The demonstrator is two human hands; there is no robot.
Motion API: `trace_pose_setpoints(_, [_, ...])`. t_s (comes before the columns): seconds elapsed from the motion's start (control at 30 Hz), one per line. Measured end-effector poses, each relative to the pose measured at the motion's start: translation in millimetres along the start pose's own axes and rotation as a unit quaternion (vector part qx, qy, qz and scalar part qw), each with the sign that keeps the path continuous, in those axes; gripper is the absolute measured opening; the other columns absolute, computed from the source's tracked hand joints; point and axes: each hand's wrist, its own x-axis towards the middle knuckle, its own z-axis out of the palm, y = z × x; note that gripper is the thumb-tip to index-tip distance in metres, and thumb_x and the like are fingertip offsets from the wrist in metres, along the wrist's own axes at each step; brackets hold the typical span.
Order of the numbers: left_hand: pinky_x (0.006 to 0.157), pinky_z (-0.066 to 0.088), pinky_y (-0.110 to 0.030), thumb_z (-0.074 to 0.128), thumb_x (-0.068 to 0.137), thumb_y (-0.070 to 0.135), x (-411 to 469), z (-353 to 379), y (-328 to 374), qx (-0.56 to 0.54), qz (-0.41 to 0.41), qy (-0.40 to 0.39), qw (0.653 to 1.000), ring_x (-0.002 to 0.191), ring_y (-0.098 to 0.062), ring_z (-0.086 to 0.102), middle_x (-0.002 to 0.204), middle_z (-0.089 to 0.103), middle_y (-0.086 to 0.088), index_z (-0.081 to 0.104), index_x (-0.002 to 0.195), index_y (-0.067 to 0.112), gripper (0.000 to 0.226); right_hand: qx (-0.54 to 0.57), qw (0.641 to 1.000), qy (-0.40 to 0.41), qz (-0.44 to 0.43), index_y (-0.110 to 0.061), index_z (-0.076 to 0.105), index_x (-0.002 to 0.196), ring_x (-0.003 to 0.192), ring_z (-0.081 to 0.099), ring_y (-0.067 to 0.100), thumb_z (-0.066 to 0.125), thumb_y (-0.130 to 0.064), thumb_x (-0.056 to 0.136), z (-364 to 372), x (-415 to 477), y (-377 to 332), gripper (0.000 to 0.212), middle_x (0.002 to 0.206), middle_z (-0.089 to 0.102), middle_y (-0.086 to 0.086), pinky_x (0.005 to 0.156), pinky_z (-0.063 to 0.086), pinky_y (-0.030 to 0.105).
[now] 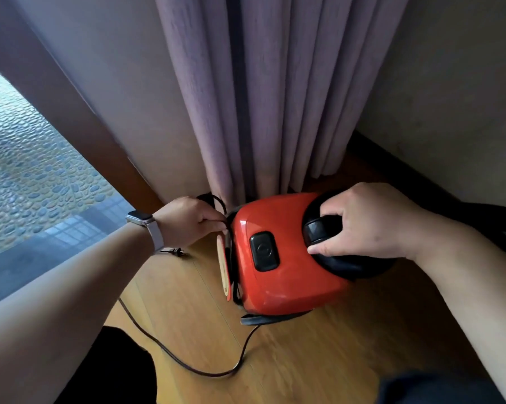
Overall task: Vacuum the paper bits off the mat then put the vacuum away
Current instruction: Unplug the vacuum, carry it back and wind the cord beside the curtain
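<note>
A red vacuum (286,272) with a black switch on top lies on the wooden floor in front of the curtain. My right hand (371,220) grips its black round handle end. My left hand (190,220), a watch on the wrist, pinches the dark power cord (184,365) at the vacuum's left end, where the cord wraps around the body. The rest of the cord loops loose across the floor toward me. Its plug (171,252) lies on the floor just under my left wrist. No mat or paper bits are in view.
A purple curtain (263,97) hangs right behind the vacuum. A brown window frame (79,118) and glass run along the left. A wall with a dark skirting board (406,167) closes the right side. A dark object (496,225) lies behind my right forearm.
</note>
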Motion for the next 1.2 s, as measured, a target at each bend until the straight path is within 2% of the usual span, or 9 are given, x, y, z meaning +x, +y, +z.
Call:
trace_pose_setpoints(0.1, [0.062,0.036,-0.023,0.063,0.092,0.038,1.0,1.6,-4.0,0.030,-0.073,-0.093,0.993,0.059,0.000,0.048,0.062,0.057,0.021,0.071,0.078,0.029,0.019,-0.001,1.000,0.008,-0.005,-0.022,0.043,0.053,0.054,0.049,0.007,0.065,-0.070,0.063,3.4,2.4,-2.6,0.053,0.052,0.049,-0.009,0.049,0.029,0.024])
trace_pose_setpoints(0.2, [0.059,0.038,-0.024,0.060,0.094,0.036,-1.8,11.2,-10.6,0.013,-0.146,-0.157,0.977,0.056,-0.007,0.047,0.054,0.049,0.017,0.058,0.063,0.029,0.031,0.044,0.999,0.030,0.008,-0.023,0.048,0.052,0.054,0.051,0.007,0.067,-0.068,0.059,1.6,2.3,1.9,0.049,0.051,0.050,-0.009,0.049,0.032,0.026])
trace_pose_setpoints(0.27, [0.057,0.039,-0.020,0.057,0.095,0.035,-4.6,17.2,-11.8,-0.022,-0.173,-0.165,0.971,0.054,-0.003,0.049,0.056,0.053,0.017,0.057,0.063,0.029,0.033,0.069,0.996,0.044,0.024,-0.023,0.053,0.054,0.055,0.052,0.006,0.070,-0.065,0.057,0.8,2.9,5.2,0.046,0.051,0.053,-0.009,0.049,0.033,0.025])
trace_pose_setpoints(0.47, [0.057,0.043,-0.028,0.053,0.098,0.037,-6.7,16.1,4.0,-0.068,-0.207,-0.102,0.971,0.053,-0.008,0.051,0.055,0.055,0.012,0.051,0.057,0.025,0.042,0.112,0.982,0.113,0.101,-0.021,0.057,0.055,0.057,0.053,0.007,0.076,-0.064,0.057,3.2,9.2,20.5,0.047,0.053,0.055,-0.008,0.052,0.037,0.030])
trace_pose_setpoints(0.6, [0.073,0.053,-0.034,0.051,0.097,0.039,-16.6,28.1,12.2,0.001,-0.174,-0.151,0.973,0.077,-0.018,0.062,0.083,0.067,0.006,0.060,0.089,0.028,0.016,0.120,0.970,0.147,0.152,-0.020,0.059,0.057,0.062,0.058,0.015,0.074,-0.066,0.058,5.3,16.9,26.8,0.048,0.060,0.060,-0.006,0.060,0.051,0.038])
trace_pose_setpoints(0.77, [0.065,0.049,-0.033,0.043,0.100,0.041,-15.3,24.2,40.0,0.115,-0.114,-0.173,0.972,0.074,-0.020,0.059,0.089,0.064,0.001,0.053,0.108,0.022,0.023,0.072,0.969,0.145,0.186,-0.017,0.061,0.063,0.063,0.058,0.016,0.070,-0.073,0.060,10.1,25.1,28.2,0.057,0.063,0.062,-0.005,0.061,0.052,0.035])
trace_pose_setpoints(0.9, [0.066,0.048,-0.032,0.038,0.102,0.039,-21.2,11.3,54.5,0.169,-0.044,-0.147,0.974,0.073,-0.019,0.058,0.090,0.066,0.001,0.056,0.107,0.023,0.025,0.067,0.969,0.116,0.205,-0.020,0.061,0.062,0.067,0.059,0.017,0.072,-0.072,0.061,11.1,25.6,26.3,0.054,0.065,0.062,-0.007,0.062,0.049,0.032])
trace_pose_setpoints(1.07, [0.071,0.049,-0.031,0.043,0.099,0.048,-29.0,2.7,57.8,0.130,0.022,-0.142,0.981,0.078,-0.017,0.060,0.092,0.068,0.005,0.062,0.103,0.027,0.029,0.041,0.980,0.081,0.177,-0.017,0.055,0.060,0.066,0.054,0.015,0.073,-0.070,0.065,9.2,24.5,12.9,0.056,0.064,0.057,-0.005,0.057,0.041,0.032])
trace_pose_setpoints(1.2, [0.063,0.038,-0.021,0.057,0.092,0.049,-28.0,-7.2,62.9,0.081,0.027,-0.130,0.988,0.072,-0.008,0.054,0.086,0.068,0.012,0.069,0.100,0.032,0.023,0.010,0.989,0.051,0.141,-0.017,0.053,0.061,0.066,0.054,0.014,0.072,-0.069,0.066,3.9,23.4,-2.5,0.056,0.064,0.057,-0.005,0.056,0.039,0.032])
